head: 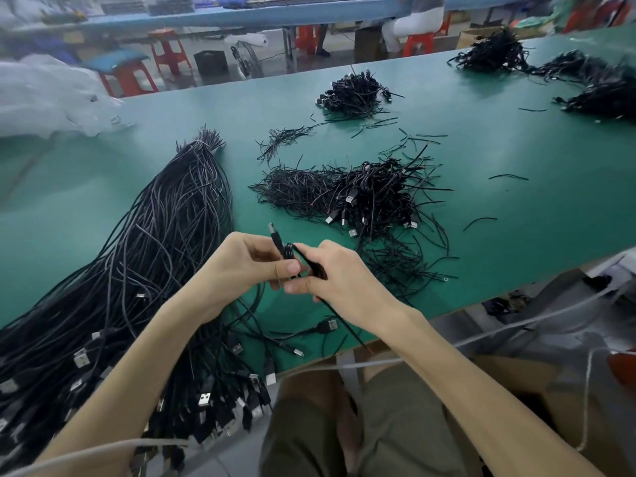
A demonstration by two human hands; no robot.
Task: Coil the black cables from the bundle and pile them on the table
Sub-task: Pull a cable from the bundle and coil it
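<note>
Table [516, 208] in green, spanning nearly the whole view. Along its left side, long bundle [148, 256] of straight black cables, with silver connectors [204, 399] crowded at the near end and hanging past the edge, and bare tips fanned out at the far end. Right of that, mid-table, pile [375, 194] of coiled cables, with a flat scatter of short black strands [296, 191] touching its left side. Farther back, smaller pile [356, 94]; more heaps [495, 53] toward the far right corner. Above the near edge, between bundle and pile, both hands close together. Left hand [241, 266] curled, thumb and fingers pinching a small black coil [290, 253], with USB plug [274, 232] sticking up past the fingertips. Right hand [340, 277] curled too, gripping the same cable just beside the coil, with loose tail [344, 327] trailing down below the wrist toward the table edge.
</note>
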